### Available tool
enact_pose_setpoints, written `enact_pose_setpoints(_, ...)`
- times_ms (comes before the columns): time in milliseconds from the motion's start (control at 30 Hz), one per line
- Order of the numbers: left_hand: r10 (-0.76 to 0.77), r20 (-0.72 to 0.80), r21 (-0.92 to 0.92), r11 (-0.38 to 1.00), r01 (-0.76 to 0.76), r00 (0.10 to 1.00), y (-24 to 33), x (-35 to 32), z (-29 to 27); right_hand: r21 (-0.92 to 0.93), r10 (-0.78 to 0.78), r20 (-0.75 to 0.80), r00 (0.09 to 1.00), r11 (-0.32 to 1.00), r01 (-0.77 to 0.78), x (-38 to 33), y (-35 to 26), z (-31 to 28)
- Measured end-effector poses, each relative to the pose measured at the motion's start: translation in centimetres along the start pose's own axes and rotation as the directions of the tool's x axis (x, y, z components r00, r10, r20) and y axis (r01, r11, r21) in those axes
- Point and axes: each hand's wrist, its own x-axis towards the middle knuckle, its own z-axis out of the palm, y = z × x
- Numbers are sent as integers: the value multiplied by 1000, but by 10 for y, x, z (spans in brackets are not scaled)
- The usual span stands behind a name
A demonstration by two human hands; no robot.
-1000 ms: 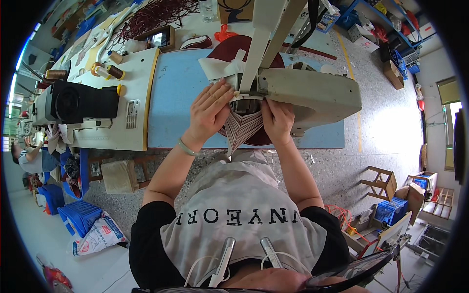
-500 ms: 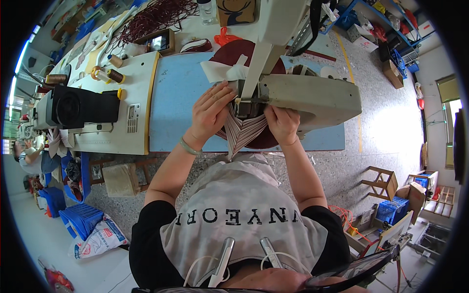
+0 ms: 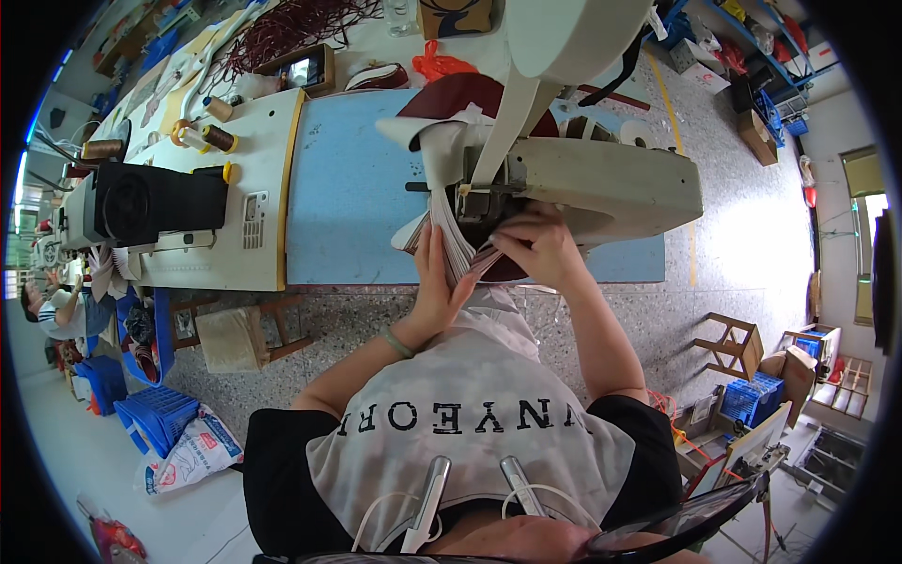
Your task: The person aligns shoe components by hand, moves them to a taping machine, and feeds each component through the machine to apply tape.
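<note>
A fanned bundle of layered pieces [image 3: 449, 230], pale with thin dark-red edges, hangs at the near side of a sewing machine [image 3: 611, 183]. My left hand [image 3: 437, 287] grips its lower left part, fingers stretched up along the layers and the thumb on the other side. My right hand [image 3: 543, 246] is beside the machine's working end, its thumb and fingertips closed on the right edge of the layers. Some of the right fingers are hidden in shadow under the machine. A broad pale strip [image 3: 442, 141] runs from the bundle back over a round dark-red surface [image 3: 460, 94].
The blue tabletop [image 3: 348, 188] bears the machine. On the left stands another machine table [image 3: 258, 169] with thread spools [image 3: 219, 139]. A red plastic bag [image 3: 438, 64] and dark-red strips [image 3: 291, 38] lie at the back. A stool [image 3: 233, 340] stands lower left.
My left hand has moved down and toward me, from the machine's needle end to the bundle's lower left. My right hand has shifted slightly down. The bundle has swung and spread leftward.
</note>
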Motion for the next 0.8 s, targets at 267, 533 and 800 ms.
enact_pose_setpoints(267, 48, -26, -53, 997, -49, 999, -12, -13, 9, 86, -101, -193, 976, 989, 120, 12, -47, -24)
enact_pose_setpoints(533, 437, 148, 59, 892, -449, 887, 44, 79, -88, 299, -245, 132, 961, 934, 197, 13, -40, -40)
enact_pose_setpoints(800, 379, 485, 7, 900, -436, 789, 44, 129, -119, 266, 47, 79, 996, 962, -66, 7, -28, -31)
